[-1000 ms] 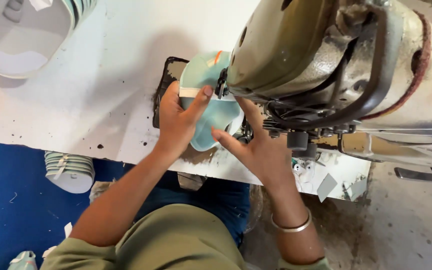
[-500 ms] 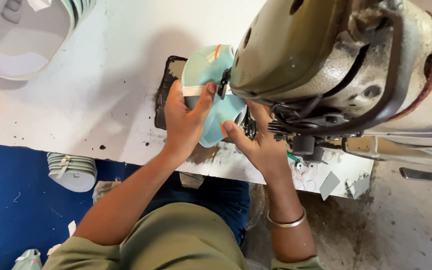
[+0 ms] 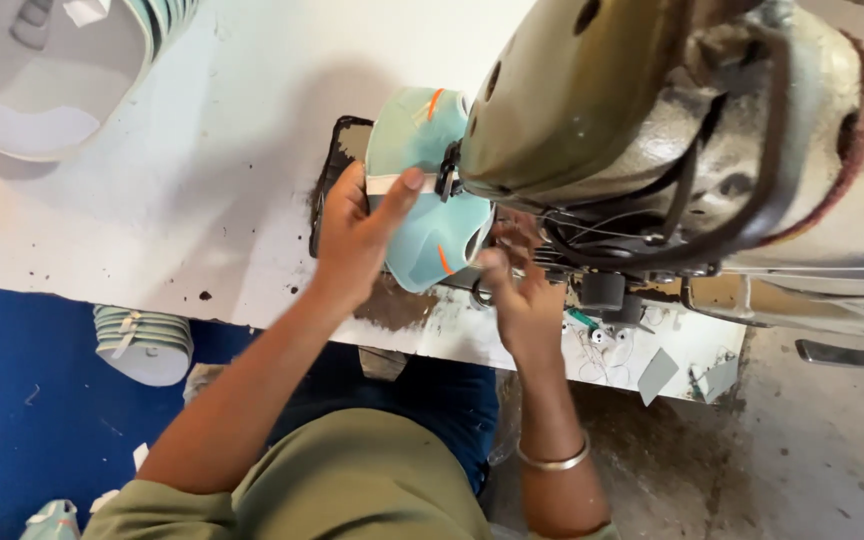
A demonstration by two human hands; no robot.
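The left hand (image 3: pixel 357 235) lies flat on the pale green shoe upper (image 3: pixel 417 205), with the thumb stretched over its white band and the fingers spread along its left edge, so it is pressing and holding the piece against the white table (image 3: pixel 202 170). The shoe upper sits on a dark plate at the table's edge, and its right part goes under the head of the big olive sewing machine (image 3: pixel 592 100). It has small orange marks on it. The right hand (image 3: pixel 522 300) is at the lower right corner of the same piece, just under the machine head; its fingertips touch the material there, but I cannot tell if they really pinch it, because the machine hides part of them. A metal bangle (image 3: pixel 552 460) is on the right wrist. Below the table, on the blue floor (image 3: pixel 22 400), stands a stack of similar green pieces (image 3: pixel 142 345), well apart from both hands.
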